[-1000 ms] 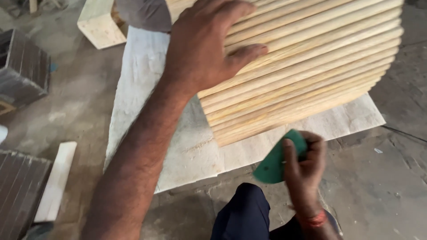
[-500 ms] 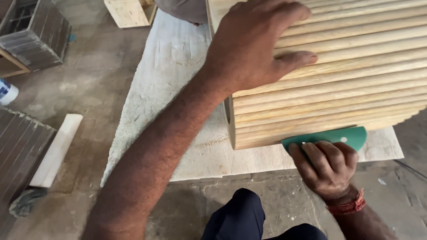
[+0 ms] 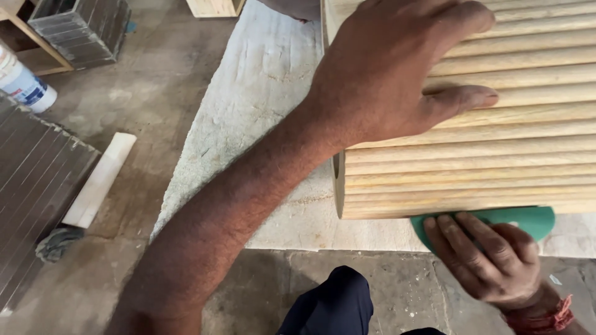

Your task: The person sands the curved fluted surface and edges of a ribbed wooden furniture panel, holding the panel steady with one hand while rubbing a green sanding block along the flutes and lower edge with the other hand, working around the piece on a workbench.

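Pressing a green sanding sheet (image 3: 521, 218) against the near edge of a ribbed wooden panel (image 3: 472, 161), with the other hand bracing it from above.

Fingers of the right hand (image 3: 490, 260) lie flat and close together on the green sheet, pinning it to the panel's lowest rib, seemingly so the abrasive follows the curve. The left hand (image 3: 391, 74) is spread open, palm down across the ribs with the thumb stretched along one groove, apparently to keep the panel from sliding. The panel rests on a pale stone slab (image 3: 261, 111) that lifts it off the concrete floor (image 3: 143, 99). Further left lie a white strip (image 3: 99, 180), dark slatted panels (image 3: 37, 186) and a white can (image 3: 22, 80).
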